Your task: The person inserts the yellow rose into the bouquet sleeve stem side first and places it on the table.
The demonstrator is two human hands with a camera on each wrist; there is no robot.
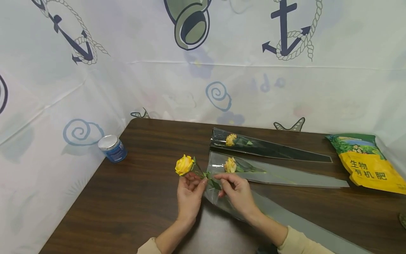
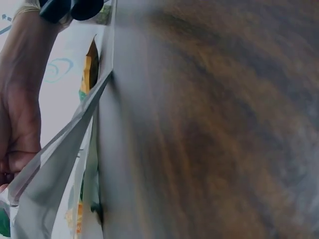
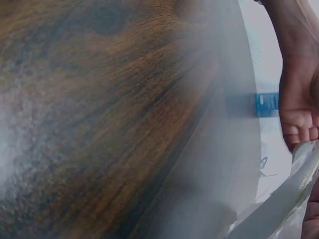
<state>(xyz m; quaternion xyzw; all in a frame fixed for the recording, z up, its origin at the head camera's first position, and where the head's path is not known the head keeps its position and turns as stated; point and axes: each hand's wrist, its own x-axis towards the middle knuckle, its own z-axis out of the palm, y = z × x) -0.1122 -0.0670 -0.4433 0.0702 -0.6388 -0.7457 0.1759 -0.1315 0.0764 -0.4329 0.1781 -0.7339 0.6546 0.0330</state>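
Observation:
A yellow rose [image 1: 184, 165] with green leaves leans out of the mouth of a clear-and-grey flower sleeve [image 1: 285, 218]. My left hand [image 1: 189, 194] is just below the bloom, its thumb and fingers pinching at the stem and sleeve edge; which of these it grips is partly hidden. Across the mouth, my right hand [image 1: 236, 194] pinches the sleeve's edge beside a leaf [image 1: 215, 184]. In the left wrist view, the right hand [image 2: 22, 129] is at the raised sleeve [image 2: 55, 184]. The right wrist view shows the left hand [image 3: 299, 109] at the plastic's rim.
Two sleeved yellow roses lie behind: one in a black sleeve [image 1: 279, 150], one in a grey sleeve [image 1: 304, 173]. A yellow-green bag [image 1: 369, 164] lies at the right. A blue jar [image 1: 113, 150] stands at the left edge of the brown table [image 1: 127, 208]. Patterned cloth [image 1: 152, 84] hangs behind.

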